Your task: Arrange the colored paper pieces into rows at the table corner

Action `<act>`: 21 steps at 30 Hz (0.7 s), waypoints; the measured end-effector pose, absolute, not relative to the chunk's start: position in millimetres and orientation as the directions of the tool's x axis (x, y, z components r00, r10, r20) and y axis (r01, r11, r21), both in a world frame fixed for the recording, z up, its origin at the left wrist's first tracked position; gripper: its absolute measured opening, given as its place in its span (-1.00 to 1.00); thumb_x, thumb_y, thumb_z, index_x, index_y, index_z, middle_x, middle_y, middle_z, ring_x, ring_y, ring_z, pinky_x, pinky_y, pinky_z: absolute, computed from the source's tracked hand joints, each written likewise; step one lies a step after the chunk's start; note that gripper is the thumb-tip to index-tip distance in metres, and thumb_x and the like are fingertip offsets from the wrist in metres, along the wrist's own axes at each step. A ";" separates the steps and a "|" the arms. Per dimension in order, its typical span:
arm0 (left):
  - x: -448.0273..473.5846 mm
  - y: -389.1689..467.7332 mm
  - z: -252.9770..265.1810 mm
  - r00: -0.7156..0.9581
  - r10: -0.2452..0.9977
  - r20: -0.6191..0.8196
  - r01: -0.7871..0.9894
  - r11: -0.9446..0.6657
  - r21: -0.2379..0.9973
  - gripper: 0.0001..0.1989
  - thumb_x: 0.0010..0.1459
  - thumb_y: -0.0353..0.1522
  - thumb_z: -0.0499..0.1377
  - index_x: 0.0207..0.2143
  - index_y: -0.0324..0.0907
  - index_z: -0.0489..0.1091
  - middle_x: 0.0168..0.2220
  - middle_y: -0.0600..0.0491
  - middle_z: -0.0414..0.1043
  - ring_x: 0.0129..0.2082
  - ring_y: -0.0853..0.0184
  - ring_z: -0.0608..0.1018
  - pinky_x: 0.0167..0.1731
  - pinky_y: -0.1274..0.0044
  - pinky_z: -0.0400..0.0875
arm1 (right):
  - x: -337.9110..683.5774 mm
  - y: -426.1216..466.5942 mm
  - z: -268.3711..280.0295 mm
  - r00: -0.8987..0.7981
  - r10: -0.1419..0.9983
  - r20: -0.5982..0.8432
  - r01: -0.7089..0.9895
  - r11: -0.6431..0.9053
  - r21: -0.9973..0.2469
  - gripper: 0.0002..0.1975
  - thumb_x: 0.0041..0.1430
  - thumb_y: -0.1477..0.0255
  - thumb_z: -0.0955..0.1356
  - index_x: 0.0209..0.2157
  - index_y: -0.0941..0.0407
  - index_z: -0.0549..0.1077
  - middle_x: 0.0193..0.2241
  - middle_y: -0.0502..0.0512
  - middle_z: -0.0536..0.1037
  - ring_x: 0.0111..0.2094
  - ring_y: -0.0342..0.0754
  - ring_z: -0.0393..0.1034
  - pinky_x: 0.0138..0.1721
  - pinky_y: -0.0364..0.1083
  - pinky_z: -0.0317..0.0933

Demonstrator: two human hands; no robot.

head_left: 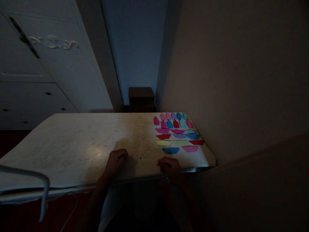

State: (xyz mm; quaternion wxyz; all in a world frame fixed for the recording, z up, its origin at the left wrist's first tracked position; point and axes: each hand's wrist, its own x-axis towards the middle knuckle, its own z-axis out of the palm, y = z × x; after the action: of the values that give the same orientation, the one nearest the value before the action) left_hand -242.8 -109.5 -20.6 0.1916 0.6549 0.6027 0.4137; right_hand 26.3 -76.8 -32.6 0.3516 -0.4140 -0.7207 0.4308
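My left hand (117, 161) rests on the pale tabletop (79, 141) near its front edge, curled into a fist with nothing showing in it. Also closed, my right hand (171, 166) lies at the front edge, just below a blue folded paper boat (171, 150), and does not appear to touch it. Beside that boat is a pink paper boat (190, 148). Behind them, several more folded paper boats in red, yellow, green, purple and blue lie in rows. Upright folded paper pieces, such as a red one (176, 123), fill the rows farthest back.
A wall (229, 80) runs along the table's right side. White cabinets (48, 64) stand at the left. A small dark brown stand (141, 92) is beyond the table's far edge. At the lower left, a bent metal bar (44, 180) reaches past the table's front edge.
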 end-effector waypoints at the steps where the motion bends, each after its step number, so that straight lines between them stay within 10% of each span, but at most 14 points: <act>1: -248.8 -111.9 -20.7 -0.095 0.948 0.304 0.617 -0.183 0.765 -0.84 -0.21 -0.43 -0.08 -0.70 -0.15 0.25 -0.72 0.14 0.24 -0.66 0.40 0.33 -0.60 0.59 0.19 | 20.7 -75.5 -31.6 -0.412 0.905 0.111 0.285 0.243 -0.927 -0.44 0.23 0.00 0.21 -0.57 0.14 0.47 -0.68 0.00 0.44 -0.61 -0.16 0.33 -0.57 -0.20 0.16; 7: -280.5 -121.9 -23.3 -0.217 0.950 0.223 0.505 -0.086 0.859 -0.86 -0.23 -0.39 -0.08 -0.74 -0.14 0.20 -0.75 0.16 0.14 -0.69 0.41 0.25 -0.65 0.60 0.10 | -36.6 -69.1 -27.6 -0.448 0.894 -0.028 0.275 0.108 -0.955 -0.33 0.08 -0.18 0.22 -0.72 0.12 0.31 -0.80 -0.08 0.24 -0.76 -0.22 0.14 -0.70 -0.21 -0.03; 14: -288.6 -128.9 -25.2 -0.230 0.955 0.186 0.419 -0.076 0.905 -0.87 -0.25 -0.37 -0.08 -0.74 -0.14 0.18 -0.75 0.15 0.10 -0.69 0.41 0.21 -0.64 0.58 0.07 | -110.7 -71.5 -27.5 -0.453 0.888 0.079 0.386 0.275 -0.881 -0.33 0.18 -0.10 0.17 -0.76 0.10 0.03 -0.75 -0.10 -0.01 -0.68 -0.25 -0.09 -0.63 -0.15 -0.24; 21: -283.8 -132.7 -26.7 -0.228 0.954 0.193 0.430 -0.079 0.899 -0.84 -0.21 -0.40 -0.07 -0.72 -0.15 0.23 -0.73 0.14 0.22 -0.67 0.39 0.30 -0.58 0.56 0.15 | -136.3 -79.6 -38.0 -0.504 0.831 0.235 0.455 0.487 -0.746 -0.39 0.26 0.06 0.20 -0.76 0.13 0.15 -0.76 -0.07 0.10 -0.68 -0.23 0.05 -0.56 -0.13 -0.22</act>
State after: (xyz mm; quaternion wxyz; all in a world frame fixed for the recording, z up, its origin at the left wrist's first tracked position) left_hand -283.8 -132.7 -26.7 0.2741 0.5577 0.6207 0.4781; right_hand -136.3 -79.6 -38.0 0.2997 -0.3976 -0.8085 0.3139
